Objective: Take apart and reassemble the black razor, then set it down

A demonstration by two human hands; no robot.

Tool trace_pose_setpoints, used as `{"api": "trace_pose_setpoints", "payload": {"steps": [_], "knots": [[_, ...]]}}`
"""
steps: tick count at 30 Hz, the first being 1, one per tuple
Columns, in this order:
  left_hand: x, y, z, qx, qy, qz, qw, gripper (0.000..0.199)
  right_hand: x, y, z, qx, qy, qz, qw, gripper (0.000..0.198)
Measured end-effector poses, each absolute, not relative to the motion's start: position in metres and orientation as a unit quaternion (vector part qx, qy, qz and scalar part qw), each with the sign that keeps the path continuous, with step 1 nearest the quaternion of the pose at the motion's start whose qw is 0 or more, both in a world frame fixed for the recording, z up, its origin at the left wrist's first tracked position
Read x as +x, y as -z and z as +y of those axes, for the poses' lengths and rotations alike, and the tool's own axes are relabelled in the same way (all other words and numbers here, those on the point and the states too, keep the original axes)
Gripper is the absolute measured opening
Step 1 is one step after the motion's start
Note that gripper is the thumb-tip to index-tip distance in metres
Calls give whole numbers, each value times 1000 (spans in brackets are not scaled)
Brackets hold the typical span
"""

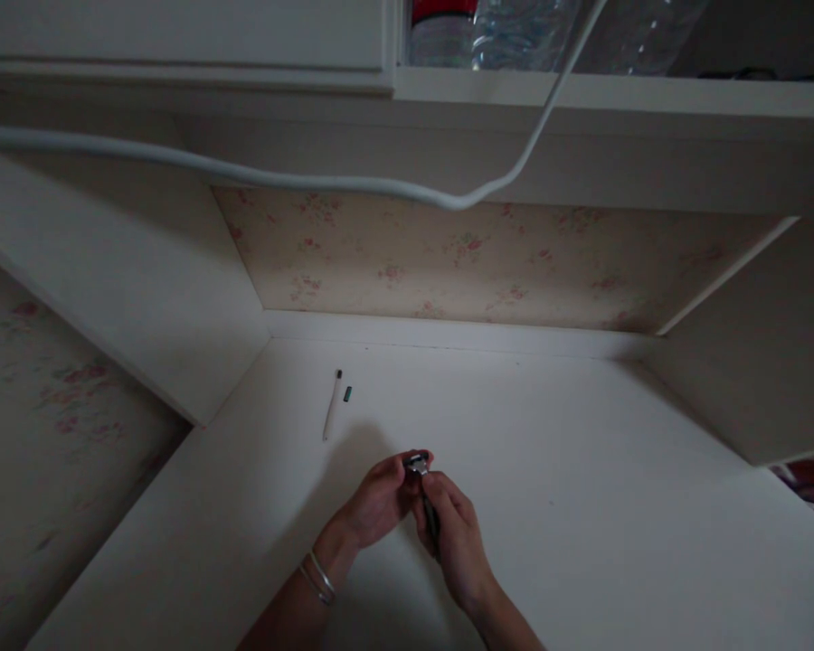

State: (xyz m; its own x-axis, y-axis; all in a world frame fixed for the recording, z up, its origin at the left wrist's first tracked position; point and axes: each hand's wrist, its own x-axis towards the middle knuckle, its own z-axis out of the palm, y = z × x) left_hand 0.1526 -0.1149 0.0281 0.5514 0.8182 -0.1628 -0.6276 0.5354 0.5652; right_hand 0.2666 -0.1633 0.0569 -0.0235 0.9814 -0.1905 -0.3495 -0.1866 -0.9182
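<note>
My right hand is wrapped round the dark handle of a razor. At the razor's silvery head, the fingers of my left hand are closed, pinching its edge. Both hands meet low over the white desktop, and part of the handle is hidden by my right fingers. Beyond them, to the left, lies a thin white stick with a dark tip, like a toothbrush. Close beside its dark end rests a small dark-green oblong piece; its kind is too small to make out.
The white desktop runs back to a flowered wall, with white side panels left and right. A white cable hangs across the view in front of an overhead cabinet. Plastic bottles stand on the open shelf above.
</note>
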Motion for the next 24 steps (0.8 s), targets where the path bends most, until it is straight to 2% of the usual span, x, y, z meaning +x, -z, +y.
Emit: {"api": "trace_pose_setpoints", "payload": {"steps": [7, 14, 17, 24], "knots": [[155, -24, -116, 213, -427, 190, 858, 37, 264, -46, -166, -460, -610, -286, 578, 37], [150, -13, -112, 259, -458, 239, 816, 43, 280, -43, -156, -466, -570, -371, 566, 37], [144, -5, -112, 306, -487, 312, 756, 43, 294, -34, -143, -546, -520, -400, 521, 26], [136, -2, -113, 396, -512, 445, 619, 46, 323, -19, -100, -674, -329, -540, 381, 28]]}}
